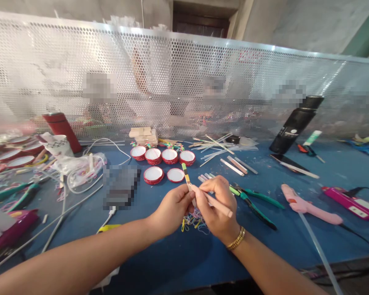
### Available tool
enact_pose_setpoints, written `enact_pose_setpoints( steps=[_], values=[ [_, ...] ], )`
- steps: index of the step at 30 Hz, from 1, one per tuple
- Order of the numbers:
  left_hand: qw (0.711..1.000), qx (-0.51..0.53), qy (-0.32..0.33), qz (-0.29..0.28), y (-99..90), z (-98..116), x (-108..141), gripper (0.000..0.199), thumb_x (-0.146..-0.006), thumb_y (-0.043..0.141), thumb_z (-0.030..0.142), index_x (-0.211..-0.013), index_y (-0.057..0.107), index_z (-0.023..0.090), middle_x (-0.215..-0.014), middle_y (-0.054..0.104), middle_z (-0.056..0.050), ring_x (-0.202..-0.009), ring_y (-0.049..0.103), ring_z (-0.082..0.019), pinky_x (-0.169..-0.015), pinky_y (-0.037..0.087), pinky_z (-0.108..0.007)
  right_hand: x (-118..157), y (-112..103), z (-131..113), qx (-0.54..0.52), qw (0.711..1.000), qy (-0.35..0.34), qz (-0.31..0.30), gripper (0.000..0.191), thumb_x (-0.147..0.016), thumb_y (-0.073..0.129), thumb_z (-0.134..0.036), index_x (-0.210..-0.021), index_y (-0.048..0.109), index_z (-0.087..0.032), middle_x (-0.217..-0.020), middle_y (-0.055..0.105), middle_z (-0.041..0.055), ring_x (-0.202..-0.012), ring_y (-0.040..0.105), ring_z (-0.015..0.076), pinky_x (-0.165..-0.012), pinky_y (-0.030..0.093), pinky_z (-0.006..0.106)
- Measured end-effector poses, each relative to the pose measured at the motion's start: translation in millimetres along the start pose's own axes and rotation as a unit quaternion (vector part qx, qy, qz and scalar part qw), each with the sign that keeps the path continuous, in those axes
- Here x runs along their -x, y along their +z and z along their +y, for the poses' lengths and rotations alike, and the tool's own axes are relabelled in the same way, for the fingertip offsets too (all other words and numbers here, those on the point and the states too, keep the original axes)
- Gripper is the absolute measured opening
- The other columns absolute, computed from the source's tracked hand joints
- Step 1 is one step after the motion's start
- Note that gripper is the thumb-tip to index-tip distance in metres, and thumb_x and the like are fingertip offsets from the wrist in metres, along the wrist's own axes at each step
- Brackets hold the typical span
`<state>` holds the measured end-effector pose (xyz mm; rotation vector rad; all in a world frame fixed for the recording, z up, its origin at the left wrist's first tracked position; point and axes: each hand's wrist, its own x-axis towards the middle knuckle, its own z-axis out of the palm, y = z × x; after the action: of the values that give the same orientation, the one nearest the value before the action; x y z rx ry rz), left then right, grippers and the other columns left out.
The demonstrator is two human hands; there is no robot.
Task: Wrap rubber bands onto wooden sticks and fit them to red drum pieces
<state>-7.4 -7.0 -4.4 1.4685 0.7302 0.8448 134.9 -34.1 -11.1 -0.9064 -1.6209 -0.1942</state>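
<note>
My left hand (174, 208) is closed on a flat wooden stick (186, 173), its far part coloured in green, black and yellow bands. The stick is held above the table, tilted away from me. In my right hand (217, 203) is a slim pale pink marker (217, 204), gripped like a pen. Its tip points at the stick near my left fingertips; whether it touches, I cannot tell. Below the hands lies a tangle of coloured cords (197, 221), partly hidden by them. Several stacked red-rimmed white discs (153, 174) sit just beyond the stick.
Green-handled pliers (255, 205) lie right of my hands, then a pink glue gun (310, 207) with its cord. A phone (123, 186) with a white cable lies left. Loose sticks (213, 149) are at the back, before a perforated metal screen (184, 82). A black bottle (295, 127) stands right.
</note>
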Motion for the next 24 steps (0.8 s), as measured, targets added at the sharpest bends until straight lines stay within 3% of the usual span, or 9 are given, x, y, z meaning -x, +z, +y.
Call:
enact_pose_setpoints(
  steps=[6, 12, 19, 24],
  values=[
    [1.0, 0.006, 0.01, -0.004, 0.6, 3.0, -0.2, 0.039, -0.09, 0.056, 0.055, -0.076, 0.052, 0.019, -0.061, 0.043, 0.006, -0.054, 0.034, -0.01, -0.051, 0.026, -0.026, -0.3, -0.6, 1.5, 0.011, 1.0, 0.012, 0.025, 0.014, -0.091, 0.062, -0.014, -0.084, 0.053, -0.023, -0.075, 0.06, -0.0008, -0.073, 0.058, 0.0172, -0.073, 0.047, 0.037],
    [1.0, -0.002, 0.007, -0.001, -0.3, -1.0, -0.9, 0.041, -0.089, 0.057, 0.057, -0.076, 0.052, 0.019, -0.061, 0.042, 0.006, -0.056, 0.035, -0.01, -0.052, 0.026, -0.025, 0.8, 0.6, 0.2, -0.001, 1.0, 0.001, 0.0, 0.013, -0.091, 0.058, -0.012, -0.084, 0.053, -0.023, -0.075, 0.06, -0.001, -0.073, 0.058, 0.0173, -0.076, 0.047, 0.039],
    [1.0, 0.004, 0.021, -0.009, 0.5, 1.2, -0.7, 0.037, -0.092, 0.055, 0.052, -0.077, 0.052, 0.019, -0.062, 0.043, 0.006, -0.054, 0.034, -0.01, -0.051, 0.026, -0.026, -0.9, -0.6, 1.2, 0.014, 0.999, 0.015, 0.028, 0.014, -0.091, 0.063, -0.014, -0.085, 0.053, -0.022, -0.076, 0.061, -0.001, -0.072, 0.059, 0.0167, -0.074, 0.047, 0.037],
    [1.0, -0.006, 0.016, -0.008, 0.9, 1.4, 0.1, 0.038, -0.091, 0.056, 0.054, -0.076, 0.051, 0.019, -0.062, 0.042, 0.006, -0.055, 0.035, -0.01, -0.052, 0.026, -0.025, -1.8, 0.0, -1.5, 0.002, 1.0, -0.003, 0.013, 0.014, -0.091, 0.059, -0.012, -0.084, 0.053, -0.023, -0.074, 0.06, -0.0016, -0.07, 0.059, 0.0162, -0.075, 0.048, 0.037]
  ],
)
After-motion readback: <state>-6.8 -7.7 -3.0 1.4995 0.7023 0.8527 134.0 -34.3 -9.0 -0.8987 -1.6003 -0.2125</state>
